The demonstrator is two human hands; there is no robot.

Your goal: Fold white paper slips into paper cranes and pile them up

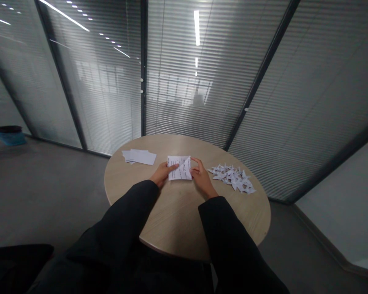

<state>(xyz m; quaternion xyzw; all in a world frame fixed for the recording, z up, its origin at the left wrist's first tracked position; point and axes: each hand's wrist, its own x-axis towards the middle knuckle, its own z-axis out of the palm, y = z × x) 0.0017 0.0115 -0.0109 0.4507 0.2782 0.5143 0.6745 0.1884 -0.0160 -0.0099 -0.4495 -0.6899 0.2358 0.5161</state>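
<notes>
A printed sheet of paper [179, 168], roughly square and creased, is held up above the middle of the table. My left hand [161, 173] grips its left edge, thumb on the printed face and the other fingers behind. At its right edge my right hand [201, 176] holds the paper between thumb and fingers. To the right lies a pile of folded paper cranes [233, 177], white and pointed, overlapping one another. A small stack of white paper sheets [140, 157] rests on the left side, slightly fanned.
The round wooden table [178, 220] stands against a glass partition [184, 110] with blinds. A blue bin [9, 136] with a dark liner is on the floor at far left. A white wall [349, 204] rises at right.
</notes>
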